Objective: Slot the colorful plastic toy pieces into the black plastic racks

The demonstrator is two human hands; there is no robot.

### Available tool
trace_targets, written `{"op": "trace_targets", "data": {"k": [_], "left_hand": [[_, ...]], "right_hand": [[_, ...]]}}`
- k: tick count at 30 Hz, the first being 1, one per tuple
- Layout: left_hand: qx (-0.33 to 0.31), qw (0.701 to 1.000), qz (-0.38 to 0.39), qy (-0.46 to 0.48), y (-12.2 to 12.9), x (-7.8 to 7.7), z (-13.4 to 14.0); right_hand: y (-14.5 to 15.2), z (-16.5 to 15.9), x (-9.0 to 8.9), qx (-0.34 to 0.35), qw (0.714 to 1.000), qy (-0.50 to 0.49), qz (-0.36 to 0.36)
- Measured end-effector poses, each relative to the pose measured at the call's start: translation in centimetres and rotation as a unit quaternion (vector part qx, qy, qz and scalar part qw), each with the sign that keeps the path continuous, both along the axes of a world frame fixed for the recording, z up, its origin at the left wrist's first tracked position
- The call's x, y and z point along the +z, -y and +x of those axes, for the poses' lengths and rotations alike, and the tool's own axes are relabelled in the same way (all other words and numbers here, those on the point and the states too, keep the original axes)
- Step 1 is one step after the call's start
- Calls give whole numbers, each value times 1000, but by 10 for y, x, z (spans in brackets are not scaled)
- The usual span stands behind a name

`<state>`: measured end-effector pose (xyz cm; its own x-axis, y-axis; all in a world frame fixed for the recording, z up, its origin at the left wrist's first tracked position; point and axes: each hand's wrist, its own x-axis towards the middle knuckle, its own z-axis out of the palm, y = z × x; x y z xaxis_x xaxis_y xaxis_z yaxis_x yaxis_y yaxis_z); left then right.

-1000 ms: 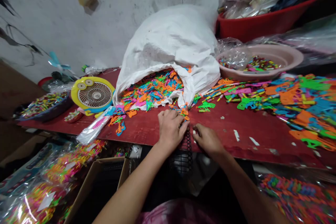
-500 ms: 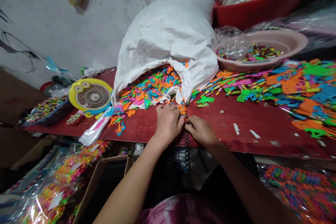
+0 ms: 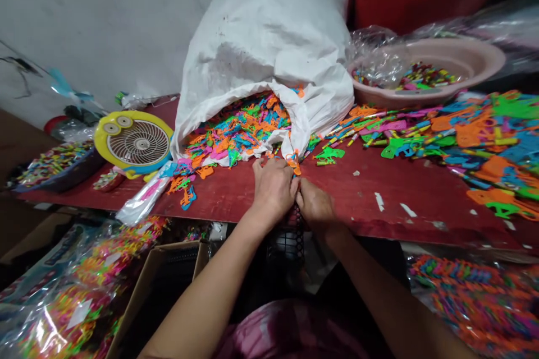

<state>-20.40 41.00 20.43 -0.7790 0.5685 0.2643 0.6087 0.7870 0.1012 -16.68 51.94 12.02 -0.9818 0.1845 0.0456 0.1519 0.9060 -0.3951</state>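
Observation:
My left hand (image 3: 273, 188) is closed near the table's front edge, knuckles up, its fingers curled under and partly hidden. Pressed close beside it, my right hand (image 3: 315, 199) is closed too, thumb and fingertips meeting at my left thumb. What sits in either grip is hidden. A small orange plastic piece (image 3: 296, 167) shows just beyond the fingertips. Below the hands, a black strip of rings (image 3: 299, 235) hangs over the table edge. Behind them lies a big white sack (image 3: 269, 28), its mouth spilling small bright plastic toy pieces (image 3: 244, 132).
On the red table (image 3: 357, 196), a yellow fan (image 3: 141, 143) and a dark basin (image 3: 71, 171) stand left. A pink basin (image 3: 471, 64) is back right, before long piled toys (image 3: 475, 129). An open carton (image 3: 200, 258) and bagged toys (image 3: 84, 291) are below.
The view has shifted slightly. My right hand has drawn in against my left, closing the small gap between them, and the orange piece beyond the fingers shows less.

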Motion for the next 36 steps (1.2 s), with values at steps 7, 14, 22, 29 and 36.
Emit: {"op": "trace_targets", "data": {"k": [7, 14, 22, 29, 36], "left_hand": [[-15, 985, 133, -105, 10, -12, 19], [86, 913, 397, -44, 58, -74, 7], [21, 846, 500, 182, 40, -135, -21], [78, 884, 433, 158, 28, -121, -17], [80, 889, 424, 156, 23, -110, -12]], "right_hand": [[-1, 7, -6, 2, 998, -55, -17], [-11, 12, -30, 15, 978, -179, -104], [-14, -9, -34, -4, 877, -215, -431], [-17, -27, -22, -37, 805, -163, -569], [-32, -35, -14, -42, 776, -116, -618]]}}
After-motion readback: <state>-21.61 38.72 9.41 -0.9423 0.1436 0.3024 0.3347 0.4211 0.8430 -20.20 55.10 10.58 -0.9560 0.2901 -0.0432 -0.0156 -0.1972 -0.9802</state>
